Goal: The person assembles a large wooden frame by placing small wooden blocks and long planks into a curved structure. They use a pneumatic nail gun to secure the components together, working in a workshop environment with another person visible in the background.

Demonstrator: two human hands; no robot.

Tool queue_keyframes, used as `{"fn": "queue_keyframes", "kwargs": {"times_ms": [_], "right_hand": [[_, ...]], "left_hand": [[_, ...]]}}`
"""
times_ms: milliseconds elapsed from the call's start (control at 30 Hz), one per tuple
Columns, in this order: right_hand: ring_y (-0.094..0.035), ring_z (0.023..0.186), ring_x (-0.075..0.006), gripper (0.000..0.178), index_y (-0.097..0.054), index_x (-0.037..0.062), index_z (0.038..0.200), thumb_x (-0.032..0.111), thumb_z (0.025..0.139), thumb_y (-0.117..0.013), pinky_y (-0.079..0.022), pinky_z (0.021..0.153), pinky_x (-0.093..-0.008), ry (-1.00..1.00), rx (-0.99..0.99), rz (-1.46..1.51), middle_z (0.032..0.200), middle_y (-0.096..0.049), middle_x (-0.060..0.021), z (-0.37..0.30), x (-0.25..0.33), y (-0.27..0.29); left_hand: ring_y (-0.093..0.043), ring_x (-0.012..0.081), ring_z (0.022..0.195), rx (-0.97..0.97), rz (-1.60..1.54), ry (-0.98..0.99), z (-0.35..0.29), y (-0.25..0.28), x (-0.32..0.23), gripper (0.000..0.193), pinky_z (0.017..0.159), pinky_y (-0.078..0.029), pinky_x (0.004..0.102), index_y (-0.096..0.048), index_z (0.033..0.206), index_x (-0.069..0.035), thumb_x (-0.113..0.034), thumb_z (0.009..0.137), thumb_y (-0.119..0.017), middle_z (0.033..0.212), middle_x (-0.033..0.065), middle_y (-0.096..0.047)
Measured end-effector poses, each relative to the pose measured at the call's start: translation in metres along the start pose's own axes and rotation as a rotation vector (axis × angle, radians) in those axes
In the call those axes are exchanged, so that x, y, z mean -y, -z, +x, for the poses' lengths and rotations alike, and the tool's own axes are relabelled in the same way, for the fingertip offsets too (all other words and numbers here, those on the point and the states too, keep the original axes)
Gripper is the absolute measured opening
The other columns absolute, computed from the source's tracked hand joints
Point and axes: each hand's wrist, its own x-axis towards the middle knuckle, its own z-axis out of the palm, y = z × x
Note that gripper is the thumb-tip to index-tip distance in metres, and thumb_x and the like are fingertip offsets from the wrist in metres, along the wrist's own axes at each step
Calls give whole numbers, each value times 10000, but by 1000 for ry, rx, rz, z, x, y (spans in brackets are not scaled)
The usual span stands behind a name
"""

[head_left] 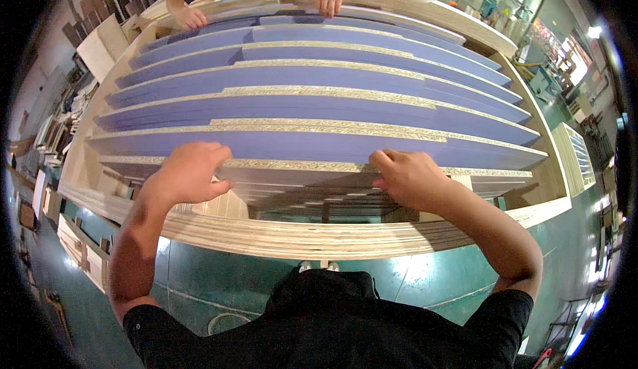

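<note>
A row of blue-faced particleboard panels (319, 108) stands on edge inside a large wooden frame, their raw flaky edges facing up. My left hand (193, 173) is closed over the top edge of the nearest panel (299, 165), fingers on its far side and thumb on the near side. Farther right along the same edge, my right hand (412, 177) has its fingers curled over the panel in a similar pinch. The fingertips behind the panel are partly hidden. Below both hands runs the frame's thick plywood front rail (306, 237).
Across the frame a co-worker's hands, one at left (189, 16) and one at right (330, 0), touch the far panels. More boards (106, 46) lean at the far left. Another wooden frame (577, 156) stands at right. The green floor (219, 269) shows below.
</note>
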Motion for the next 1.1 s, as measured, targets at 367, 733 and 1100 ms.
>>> {"fn": "queue_keyframes", "kwargs": {"times_ms": [367,733,1100], "right_hand": [[-692,926,-400,320,-568,45,1137,290,964,-678,-569,760,-511,-1,-23,38,1026,-656,-150,-1,-8,-4],[-708,993,-390,358,-574,60,1205,314,963,-643,-587,763,-524,-48,-50,-2,1116,-673,-175,-7,-10,-18],[-692,1022,-374,361,-581,58,1227,322,985,-625,-583,787,-501,-14,10,32,1118,-671,-144,0,4,2]], "left_hand": [[-641,415,940,-29,100,-4,10,0,-4,297,799,-500,516,-665,907,-40,-293,822,-795,925,167,-659],[-617,434,941,-97,27,17,16,-9,-7,312,790,-474,528,-638,900,-21,-258,796,-812,941,189,-627],[-611,440,952,-55,58,38,3,-2,-4,321,801,-478,528,-657,931,-23,-263,783,-811,945,193,-629]]}}
